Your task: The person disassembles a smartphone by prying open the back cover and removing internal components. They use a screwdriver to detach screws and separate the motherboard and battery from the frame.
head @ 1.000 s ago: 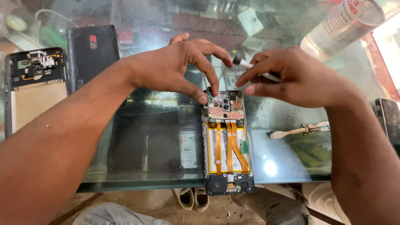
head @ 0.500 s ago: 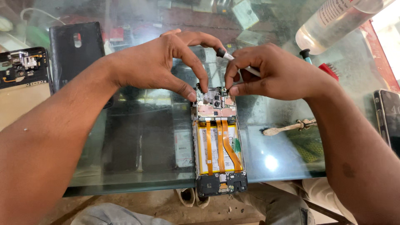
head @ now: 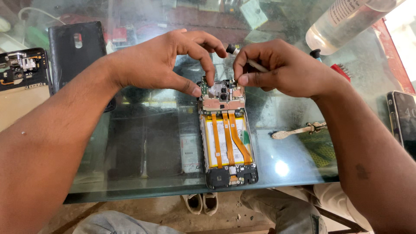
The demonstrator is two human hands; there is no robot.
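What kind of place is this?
Probably a phone repair bench: an opened phone lies on a glass table, a black back cover and a second dismantled phone lie nearby.
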